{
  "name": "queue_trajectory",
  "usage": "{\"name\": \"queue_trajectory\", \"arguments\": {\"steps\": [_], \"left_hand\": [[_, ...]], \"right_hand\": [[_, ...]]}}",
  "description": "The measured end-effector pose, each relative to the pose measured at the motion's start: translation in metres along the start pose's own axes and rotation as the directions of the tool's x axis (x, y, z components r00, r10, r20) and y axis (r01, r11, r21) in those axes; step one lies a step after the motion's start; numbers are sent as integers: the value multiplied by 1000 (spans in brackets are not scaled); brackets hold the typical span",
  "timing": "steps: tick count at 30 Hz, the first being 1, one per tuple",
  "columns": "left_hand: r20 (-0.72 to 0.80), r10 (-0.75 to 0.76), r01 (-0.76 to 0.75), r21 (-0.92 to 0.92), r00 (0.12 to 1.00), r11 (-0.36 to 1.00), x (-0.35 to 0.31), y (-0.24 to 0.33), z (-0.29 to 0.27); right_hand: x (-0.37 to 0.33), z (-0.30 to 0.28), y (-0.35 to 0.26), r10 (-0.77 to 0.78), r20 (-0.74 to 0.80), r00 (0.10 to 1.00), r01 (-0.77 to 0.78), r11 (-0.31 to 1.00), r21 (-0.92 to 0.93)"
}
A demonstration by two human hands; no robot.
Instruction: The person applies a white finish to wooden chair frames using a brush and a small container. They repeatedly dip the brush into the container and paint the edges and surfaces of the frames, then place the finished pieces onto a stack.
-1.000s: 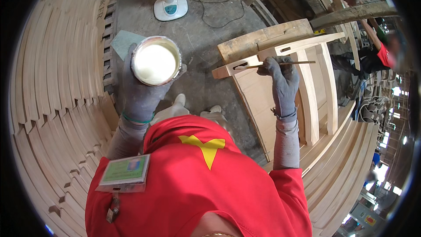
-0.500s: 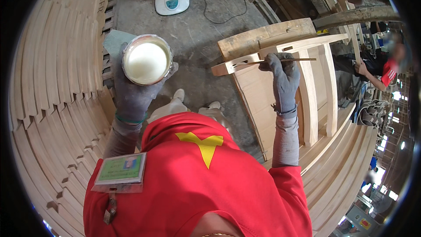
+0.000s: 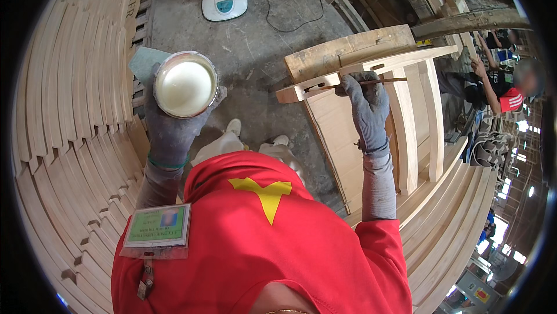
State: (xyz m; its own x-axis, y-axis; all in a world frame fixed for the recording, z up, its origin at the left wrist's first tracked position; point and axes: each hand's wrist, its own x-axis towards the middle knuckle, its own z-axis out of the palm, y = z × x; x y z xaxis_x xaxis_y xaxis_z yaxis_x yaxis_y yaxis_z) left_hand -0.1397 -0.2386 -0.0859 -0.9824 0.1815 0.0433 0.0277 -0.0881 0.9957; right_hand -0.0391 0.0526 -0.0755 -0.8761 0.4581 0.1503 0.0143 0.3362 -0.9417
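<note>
My left hand (image 3: 174, 134), in a grey glove, is wrapped around a round open tub (image 3: 214, 79) of creamy white liquid (image 3: 185, 89). A thin brown stick (image 3: 391, 80) is pinched in my gloved right hand (image 3: 368, 108). The stick's left end reaches a dark slot in the end of a pale wooden rail (image 3: 287, 94); how deep it goes I cannot tell. Another small slot shows in that rail just beyond my right hand. Below it run curved wooden slats (image 3: 404, 140).
Tall stacks of curved wooden parts (image 3: 64, 93) fill the left side; more long pieces (image 3: 449, 215) lie at lower right. A worn wooden block (image 3: 348, 53) sits behind the rail. A white fan (image 3: 225, 3) with its cord stands ahead. At right another person (image 3: 493, 90) works.
My right hand has shifted slightly left, and the stick's end has moved left to the slot in the rail. My left hand with the tub appears a little further left.
</note>
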Motion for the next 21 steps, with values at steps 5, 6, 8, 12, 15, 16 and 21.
{"name": "queue_trajectory", "arguments": {"steps": [5,6,8,12,15,16,21], "left_hand": [[27,172,-170,357,985,918,-1,-5,-13],[44,201,-202,391,979,898,-1,-4,-13],[73,252,-257,451,965,855,0,-5,-13],[102,303,-313,482,948,818,2,-4,-10],[135,328,-346,558,935,755,0,0,-14],[62,247,-250,408,967,878,-5,-1,-14],[-29,86,-79,178,996,981,-6,-5,-8]], "right_hand": [[-1,4,2,0,22,1000,0,1000,-19],[-1,4,5,0,32,999,1,1000,-18],[-2,6,8,1,44,999,0,1000,-28],[0,14,6,-45,84,995,57,987,-148],[6,0,13,-79,176,981,134,936,-325],[4,-3,11,-101,185,978,162,920,-357],[-2,14,3,-264,397,879,418,828,-375]]}}
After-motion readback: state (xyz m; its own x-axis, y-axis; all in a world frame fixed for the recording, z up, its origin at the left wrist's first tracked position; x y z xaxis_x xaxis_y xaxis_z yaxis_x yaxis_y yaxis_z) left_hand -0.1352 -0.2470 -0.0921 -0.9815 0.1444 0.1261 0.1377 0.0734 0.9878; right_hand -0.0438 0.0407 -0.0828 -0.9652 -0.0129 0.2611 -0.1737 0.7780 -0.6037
